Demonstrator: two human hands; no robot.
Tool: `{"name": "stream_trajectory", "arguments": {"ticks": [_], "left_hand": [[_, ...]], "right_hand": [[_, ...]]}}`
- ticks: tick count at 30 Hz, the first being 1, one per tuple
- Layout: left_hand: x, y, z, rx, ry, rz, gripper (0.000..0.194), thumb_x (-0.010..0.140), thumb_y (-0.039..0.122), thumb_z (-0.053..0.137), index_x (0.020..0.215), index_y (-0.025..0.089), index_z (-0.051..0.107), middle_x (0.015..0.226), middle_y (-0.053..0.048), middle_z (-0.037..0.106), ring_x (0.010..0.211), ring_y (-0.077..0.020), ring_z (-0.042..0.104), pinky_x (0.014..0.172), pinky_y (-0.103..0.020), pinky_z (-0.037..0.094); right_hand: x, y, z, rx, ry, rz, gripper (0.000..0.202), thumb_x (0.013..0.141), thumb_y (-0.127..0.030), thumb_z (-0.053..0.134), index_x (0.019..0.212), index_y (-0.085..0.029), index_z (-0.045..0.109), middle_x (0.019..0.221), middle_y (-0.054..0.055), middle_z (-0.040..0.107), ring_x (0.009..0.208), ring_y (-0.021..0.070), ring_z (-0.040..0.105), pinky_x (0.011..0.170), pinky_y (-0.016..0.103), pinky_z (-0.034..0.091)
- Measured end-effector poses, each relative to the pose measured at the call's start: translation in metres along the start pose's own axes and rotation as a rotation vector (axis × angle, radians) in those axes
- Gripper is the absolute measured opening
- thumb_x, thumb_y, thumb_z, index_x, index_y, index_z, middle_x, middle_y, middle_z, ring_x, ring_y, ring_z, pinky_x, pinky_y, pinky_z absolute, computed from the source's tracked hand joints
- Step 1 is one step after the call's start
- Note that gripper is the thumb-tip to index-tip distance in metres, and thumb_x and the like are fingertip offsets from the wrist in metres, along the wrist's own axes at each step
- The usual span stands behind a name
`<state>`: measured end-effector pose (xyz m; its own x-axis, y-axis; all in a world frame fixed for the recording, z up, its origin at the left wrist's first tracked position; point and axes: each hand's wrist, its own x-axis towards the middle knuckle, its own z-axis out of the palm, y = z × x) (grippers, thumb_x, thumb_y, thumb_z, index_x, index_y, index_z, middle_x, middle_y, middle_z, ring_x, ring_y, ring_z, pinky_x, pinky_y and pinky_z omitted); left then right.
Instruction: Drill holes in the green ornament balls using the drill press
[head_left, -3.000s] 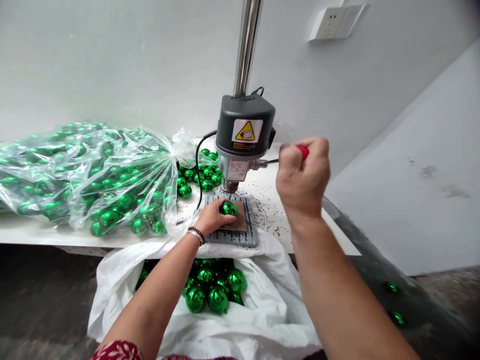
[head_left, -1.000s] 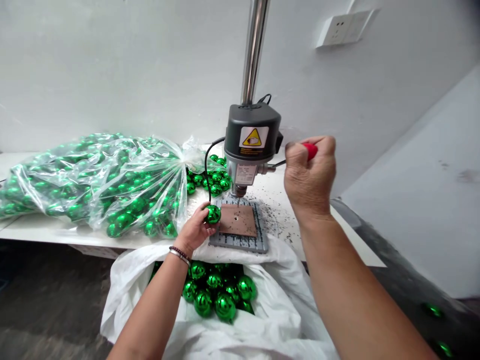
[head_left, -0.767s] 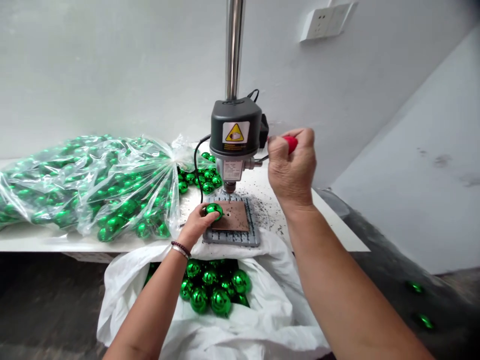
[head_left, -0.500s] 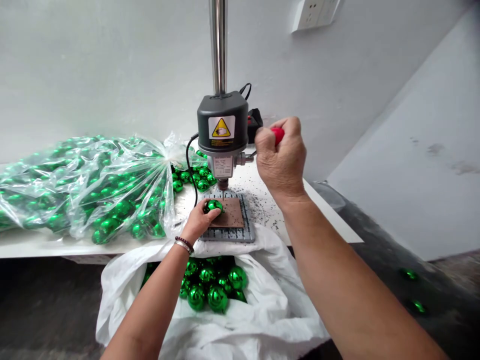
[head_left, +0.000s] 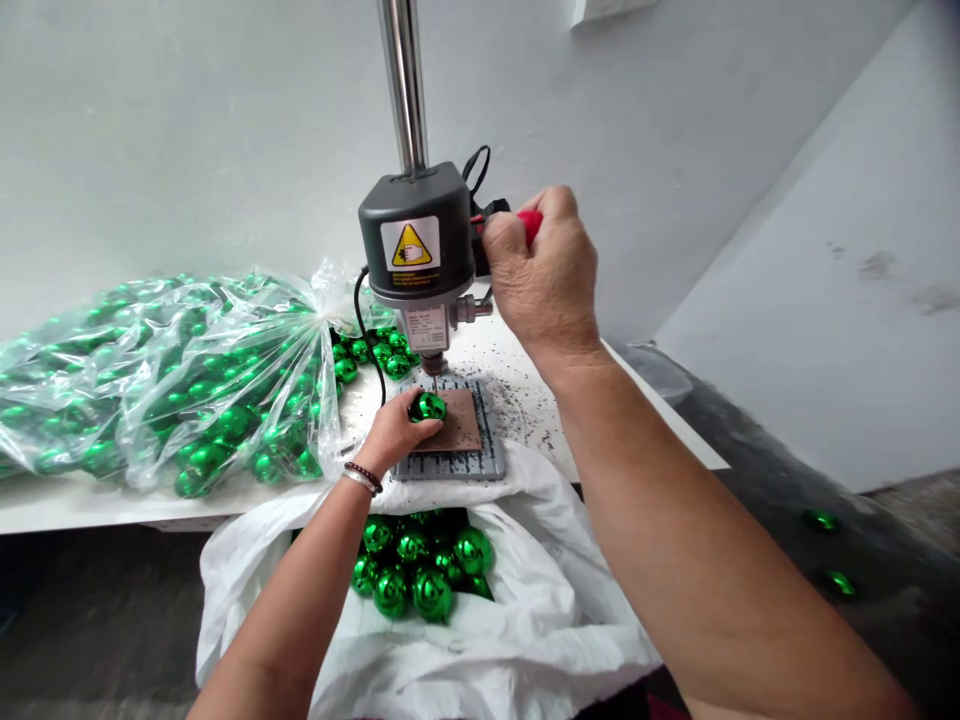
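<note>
A shiny green ball [head_left: 431, 406] is gripped in my left hand [head_left: 397, 432], over the brown board [head_left: 461, 425] on the drill press's grey base [head_left: 491, 460]. Above the ball is the thin bit [head_left: 435, 383] of the drill press [head_left: 416, 235]; whether its tip touches the ball I cannot tell. My right hand [head_left: 551, 285] is wrapped round the red-knobbed lever [head_left: 531, 226] at the machine's right side. Below the table edge, a white sack [head_left: 540, 600] lies open with several green balls [head_left: 412, 545] inside.
On the left of the white table [head_left: 664, 440] lies a tied clear plastic bag [head_left: 187, 380] full of green balls. Loose green balls [head_left: 382, 350] sit behind the press. Dark shavings [head_left: 517, 390] are scattered around the base. Two green balls [head_left: 838, 583] rest on the floor at right.
The view has shifted a little, so the press sits further left and higher. My left hand has brought the ball nearer to under the bit. My right hand stays on the lever.
</note>
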<state>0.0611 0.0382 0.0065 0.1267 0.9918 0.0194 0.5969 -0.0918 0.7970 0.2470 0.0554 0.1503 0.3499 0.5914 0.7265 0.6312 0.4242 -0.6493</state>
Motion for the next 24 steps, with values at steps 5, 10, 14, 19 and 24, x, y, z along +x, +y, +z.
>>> {"name": "stream_trajectory", "arguments": {"ticks": [5, 10, 14, 19, 24], "left_hand": [[0.005, 0.002, 0.0, -0.001, -0.021, 0.118, 0.051, 0.059, 0.017, 0.082, 0.109, 0.022, 0.074, 0.114, -0.008, 0.072, 0.114, -0.0291, 0.061, 0.11, -0.041, 0.041], [0.002, 0.0, 0.002, -0.105, -0.079, 0.049, 0.059, 0.066, 0.023, 0.082, 0.124, 0.019, 0.069, 0.124, -0.009, 0.07, 0.117, -0.0269, 0.061, 0.109, -0.037, 0.043], [0.001, 0.0, 0.006, -0.126, -0.098, -0.009, 0.061, 0.072, 0.024, 0.078, 0.131, 0.016, 0.064, 0.117, -0.008, 0.072, 0.109, -0.0241, 0.065, 0.102, -0.034, 0.047], [0.006, -0.002, 0.01, -0.096, -0.096, 0.001, 0.058, 0.069, 0.024, 0.08, 0.125, 0.017, 0.068, 0.107, -0.004, 0.074, 0.103, -0.0238, 0.066, 0.097, -0.032, 0.049], [0.011, -0.013, 0.015, -0.168, -0.108, 0.009, 0.06, 0.064, 0.027, 0.083, 0.122, 0.02, 0.07, 0.1, -0.004, 0.075, 0.095, -0.0235, 0.066, 0.09, -0.033, 0.051]], "right_hand": [[0.0, -0.001, -0.002, 0.007, -0.012, -0.018, 0.031, 0.093, -0.049, 0.041, 0.082, -0.02, 0.038, 0.073, -0.002, 0.04, 0.077, 0.0072, 0.056, 0.075, 0.024, 0.047], [-0.001, -0.021, -0.007, -0.108, -0.072, 0.137, 0.021, 0.093, -0.033, 0.046, 0.08, -0.02, 0.035, 0.073, -0.003, 0.038, 0.074, 0.0052, 0.052, 0.079, 0.024, 0.045], [-0.001, -0.024, -0.008, -0.11, -0.066, 0.147, 0.021, 0.093, -0.029, 0.049, 0.08, -0.02, 0.034, 0.072, -0.004, 0.039, 0.07, 0.0052, 0.048, 0.077, 0.023, 0.045], [-0.002, -0.011, -0.005, -0.062, -0.024, 0.049, 0.02, 0.094, -0.031, 0.045, 0.081, -0.02, 0.035, 0.071, -0.004, 0.038, 0.066, 0.0046, 0.046, 0.071, 0.021, 0.043], [-0.003, -0.011, -0.006, -0.051, -0.028, 0.067, 0.021, 0.091, -0.03, 0.051, 0.081, -0.02, 0.037, 0.068, -0.005, 0.037, 0.063, 0.0047, 0.039, 0.068, 0.022, 0.041]]}}
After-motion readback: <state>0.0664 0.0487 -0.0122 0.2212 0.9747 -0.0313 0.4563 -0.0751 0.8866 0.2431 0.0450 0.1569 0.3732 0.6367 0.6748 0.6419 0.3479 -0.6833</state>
